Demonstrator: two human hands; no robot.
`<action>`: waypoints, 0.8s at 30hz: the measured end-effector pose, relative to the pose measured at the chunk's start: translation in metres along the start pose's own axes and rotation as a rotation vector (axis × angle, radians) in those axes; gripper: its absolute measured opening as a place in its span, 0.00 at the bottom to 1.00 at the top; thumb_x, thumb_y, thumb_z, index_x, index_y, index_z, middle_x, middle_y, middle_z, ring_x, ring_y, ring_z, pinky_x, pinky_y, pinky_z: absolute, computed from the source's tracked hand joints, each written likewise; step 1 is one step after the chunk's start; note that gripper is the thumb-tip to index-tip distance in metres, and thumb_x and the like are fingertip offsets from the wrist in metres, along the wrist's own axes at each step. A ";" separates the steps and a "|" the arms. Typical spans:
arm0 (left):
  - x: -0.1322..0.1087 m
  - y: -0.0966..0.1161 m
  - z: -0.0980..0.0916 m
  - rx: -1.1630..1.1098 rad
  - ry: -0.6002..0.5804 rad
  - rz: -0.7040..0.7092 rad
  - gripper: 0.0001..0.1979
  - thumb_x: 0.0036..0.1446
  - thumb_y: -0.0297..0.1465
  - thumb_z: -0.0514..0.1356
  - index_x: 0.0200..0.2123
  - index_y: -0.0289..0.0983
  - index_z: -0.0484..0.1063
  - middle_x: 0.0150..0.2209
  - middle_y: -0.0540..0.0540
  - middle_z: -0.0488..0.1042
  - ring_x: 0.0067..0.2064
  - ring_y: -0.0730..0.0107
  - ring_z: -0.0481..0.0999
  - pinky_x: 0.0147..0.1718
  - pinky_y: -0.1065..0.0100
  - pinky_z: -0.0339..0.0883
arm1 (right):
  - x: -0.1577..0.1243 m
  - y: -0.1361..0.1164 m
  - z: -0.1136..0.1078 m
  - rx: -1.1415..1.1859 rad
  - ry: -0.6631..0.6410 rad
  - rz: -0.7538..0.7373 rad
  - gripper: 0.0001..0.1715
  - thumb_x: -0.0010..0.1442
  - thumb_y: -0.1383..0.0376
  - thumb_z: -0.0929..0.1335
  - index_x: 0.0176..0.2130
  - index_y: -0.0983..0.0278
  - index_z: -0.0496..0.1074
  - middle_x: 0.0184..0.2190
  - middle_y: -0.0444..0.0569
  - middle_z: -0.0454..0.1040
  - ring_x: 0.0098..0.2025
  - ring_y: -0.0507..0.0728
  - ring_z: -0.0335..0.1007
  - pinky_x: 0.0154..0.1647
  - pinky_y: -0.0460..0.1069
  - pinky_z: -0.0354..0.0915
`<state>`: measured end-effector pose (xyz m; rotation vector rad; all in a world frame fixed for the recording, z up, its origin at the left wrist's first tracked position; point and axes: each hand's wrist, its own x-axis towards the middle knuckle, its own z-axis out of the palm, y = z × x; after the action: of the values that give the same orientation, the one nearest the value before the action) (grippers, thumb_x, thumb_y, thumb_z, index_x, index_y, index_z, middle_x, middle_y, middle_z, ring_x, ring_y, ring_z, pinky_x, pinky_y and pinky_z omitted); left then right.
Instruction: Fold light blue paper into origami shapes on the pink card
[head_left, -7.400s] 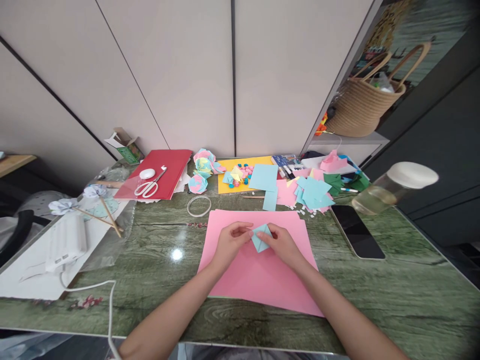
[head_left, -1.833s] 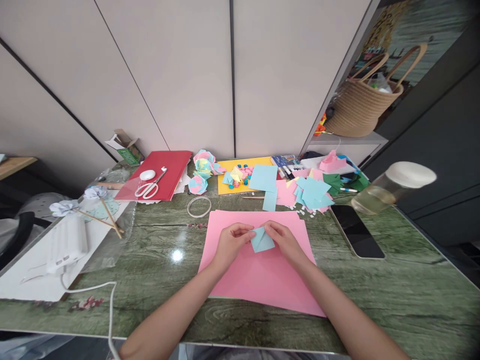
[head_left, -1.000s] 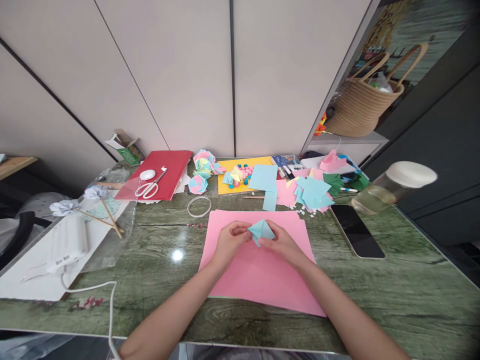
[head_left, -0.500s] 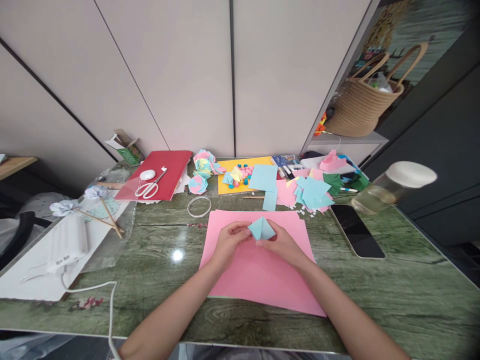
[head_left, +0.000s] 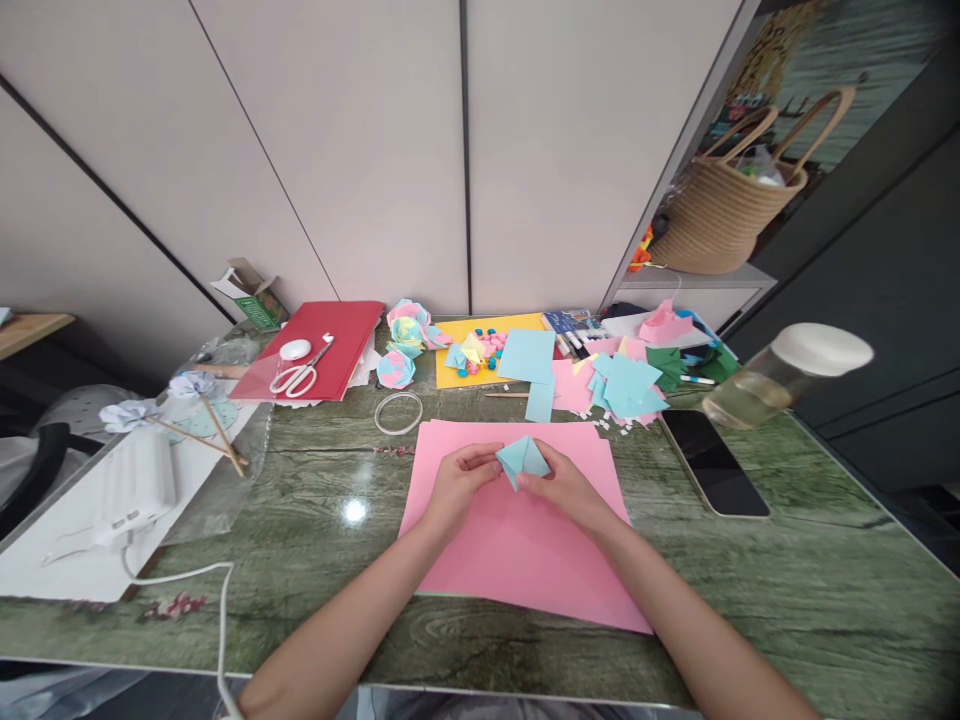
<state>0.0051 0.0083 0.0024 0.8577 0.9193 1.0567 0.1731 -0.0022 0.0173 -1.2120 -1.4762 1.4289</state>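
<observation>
Reference for all positions: the pink paper (head_left: 517,560), flat on the worktop (head_left: 315,620). Small folded blue paper (head_left: 525,460) is over its far half, held in both hands. Left hand (head_left: 465,485): thumb and fingers pinching the blue paper's left corner. Right hand (head_left: 566,480): thumb on the lower right edge, other fingers partly hidden behind it.

Far side of the pink paper is crowded. Metal ring (head_left: 398,398) just off its far left corner, paper balls (head_left: 396,368) past that. Wooden stick (head_left: 508,394) beyond the far edge, then a yellow sheet (head_left: 448,376) with small coloured bits (head_left: 491,345), partly covered by a blue sheet (head_left: 526,356). Loose paper pile (head_left: 630,388) past the far right corner, pens (head_left: 576,342) behind, white scraps (head_left: 615,424) close to that corner.

Right of the pink paper: phone (head_left: 715,462), near. Lidded bottle (head_left: 780,375) further out. Basket (head_left: 727,215) on a shelf, well beyond.

Left of it: red folder (head_left: 337,340) at the far left with scissors (head_left: 295,380) on top, green box (head_left: 259,303) behind. White power bank (head_left: 139,480) well apart, beside paper flowers (head_left: 127,413); its cable (head_left: 223,600) runs to the worktop's near edge.
</observation>
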 end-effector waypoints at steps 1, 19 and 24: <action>0.000 0.000 0.000 0.005 0.000 0.002 0.15 0.40 0.28 0.66 0.36 0.36 0.75 0.34 0.45 0.77 0.37 0.67 0.74 0.39 0.66 0.66 | 0.000 0.000 0.000 0.009 0.000 -0.010 0.17 0.51 0.56 0.67 0.39 0.63 0.66 0.32 0.45 0.68 0.34 0.54 0.62 0.34 0.47 0.58; -0.005 0.006 0.005 0.168 -0.049 0.069 0.09 0.42 0.24 0.62 0.31 0.37 0.75 0.29 0.49 0.75 0.33 0.69 0.73 0.35 0.69 0.65 | 0.005 0.012 -0.001 -0.070 0.245 -0.010 0.24 0.54 0.49 0.62 0.19 0.62 0.54 0.18 0.40 0.50 0.22 0.50 0.46 0.22 0.46 0.46; -0.005 0.005 0.004 0.220 -0.027 0.065 0.07 0.44 0.24 0.60 0.28 0.37 0.77 0.32 0.47 0.77 0.38 0.66 0.73 0.40 0.67 0.64 | 0.004 0.011 0.000 -0.060 0.248 -0.023 0.22 0.57 0.51 0.60 0.21 0.62 0.55 0.19 0.40 0.51 0.23 0.51 0.48 0.24 0.46 0.48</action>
<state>0.0063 0.0046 0.0097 1.0883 1.0035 1.0095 0.1737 0.0014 0.0061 -1.3524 -1.3645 1.1784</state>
